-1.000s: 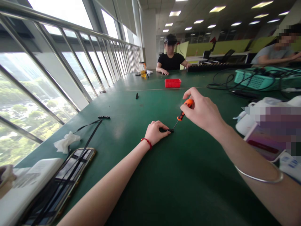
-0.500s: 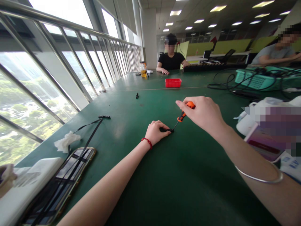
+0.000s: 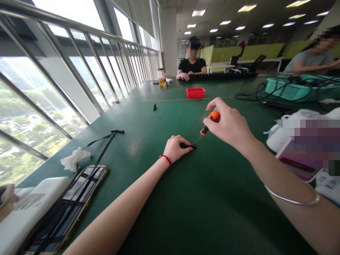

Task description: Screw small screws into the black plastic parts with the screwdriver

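Note:
My left hand [image 3: 175,148] rests on the green table [image 3: 186,198], fingers closed on a small black part [image 3: 189,146] and pressing it down. My right hand [image 3: 230,125] pinches the orange handle of a small screwdriver [image 3: 208,124], which slants down to the left. The screwdriver's thin tip meets the black part just right of my left fingers. A red string sits on my left wrist and a silver bangle on my right forearm.
A red tray [image 3: 195,93] and a small black piece [image 3: 154,107] lie farther up the table. At the left are black straps [image 3: 102,145], a crumpled tissue [image 3: 72,160] and a phone [image 3: 77,196]. A teal basket with cables [image 3: 289,90] stands at right. Two other people sit at the far end.
My right hand turned the screwdriver handle between its fingers, dipping and rising again. The left hand and the black part stayed put. The person at the far end moved their hands.

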{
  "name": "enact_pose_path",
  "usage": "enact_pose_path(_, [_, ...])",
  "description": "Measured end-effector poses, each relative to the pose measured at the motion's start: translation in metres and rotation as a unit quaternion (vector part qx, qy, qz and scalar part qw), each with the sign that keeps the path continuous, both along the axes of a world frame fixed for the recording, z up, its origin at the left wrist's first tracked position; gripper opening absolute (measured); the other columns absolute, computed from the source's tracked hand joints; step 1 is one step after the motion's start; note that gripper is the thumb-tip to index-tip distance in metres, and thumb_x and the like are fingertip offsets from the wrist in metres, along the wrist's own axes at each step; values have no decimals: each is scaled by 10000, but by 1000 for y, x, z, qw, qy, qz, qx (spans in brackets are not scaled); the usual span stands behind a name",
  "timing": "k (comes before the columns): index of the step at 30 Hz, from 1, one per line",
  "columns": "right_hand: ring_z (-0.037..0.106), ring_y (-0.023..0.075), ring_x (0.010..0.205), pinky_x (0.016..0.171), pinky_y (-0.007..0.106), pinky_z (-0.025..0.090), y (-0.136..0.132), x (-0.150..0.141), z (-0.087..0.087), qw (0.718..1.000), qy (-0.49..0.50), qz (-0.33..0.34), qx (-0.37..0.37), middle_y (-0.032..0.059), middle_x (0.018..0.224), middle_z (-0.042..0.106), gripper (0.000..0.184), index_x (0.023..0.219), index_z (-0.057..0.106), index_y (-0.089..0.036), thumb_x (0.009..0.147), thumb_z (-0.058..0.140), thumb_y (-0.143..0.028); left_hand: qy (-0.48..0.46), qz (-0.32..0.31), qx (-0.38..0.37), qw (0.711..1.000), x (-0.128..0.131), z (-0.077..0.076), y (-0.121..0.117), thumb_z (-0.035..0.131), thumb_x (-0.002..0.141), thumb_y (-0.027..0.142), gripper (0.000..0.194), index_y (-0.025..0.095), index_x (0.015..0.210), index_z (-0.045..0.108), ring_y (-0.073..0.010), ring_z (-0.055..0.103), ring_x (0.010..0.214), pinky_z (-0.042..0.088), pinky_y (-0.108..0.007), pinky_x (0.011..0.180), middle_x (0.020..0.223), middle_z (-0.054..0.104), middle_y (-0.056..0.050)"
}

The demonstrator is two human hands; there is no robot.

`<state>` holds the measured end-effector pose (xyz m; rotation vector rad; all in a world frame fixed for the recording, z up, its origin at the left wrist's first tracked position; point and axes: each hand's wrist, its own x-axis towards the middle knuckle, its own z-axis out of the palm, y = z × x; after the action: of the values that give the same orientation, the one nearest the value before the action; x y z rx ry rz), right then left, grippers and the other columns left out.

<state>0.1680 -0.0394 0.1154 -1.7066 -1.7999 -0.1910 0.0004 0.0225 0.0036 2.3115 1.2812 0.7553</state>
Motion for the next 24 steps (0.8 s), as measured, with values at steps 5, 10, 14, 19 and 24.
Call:
enact_pose_path(5, [496,165,538,485,258,265,-1,-1,0,1000,-11,-5,-11,27,591,579,353,702,604,-218,826,394,-473,-1,-1,4,1000,0,-1,0,691,686,325,137,223,774,719,-193,568,872,423,-345,881,869,669,-7])
enact_pose_path(10, [501,162,545,486,251,277,-1,-1,-1,1000,-2,-8,4,13,674,618,256,930,596,-235,751,504,-393,-1,1,-2,1000,0,0,0,692,684,330,142,222,773,718,-195,568,866,430,-347,868,865,670,-9])
enact_pose_path(14, [494,166,533,476,258,265,0,0,-1,1000,-15,-13,-11,32,614,595,308,741,610,-226,796,440,-476,-3,0,1,1000,1,1,-1,693,684,327,139,225,774,720,-195,570,870,424,-350,880,867,669,-9])
enact_pose_path(19, [496,159,535,480,250,271,0,0,0,1000,-8,-8,0,14,669,614,238,925,593,-234,760,492,-373,-3,0,2,1000,0,0,0,695,681,327,134,227,767,720,-195,571,863,432,-345,866,859,668,-9])
enact_pose_path(24, [490,166,529,478,260,261,-1,0,1,1000,-20,-4,-16,28,593,581,330,700,592,-227,823,401,-466,-6,-3,2,1000,0,-1,0,692,684,327,138,225,773,720,-196,568,874,425,-351,884,865,672,-7])
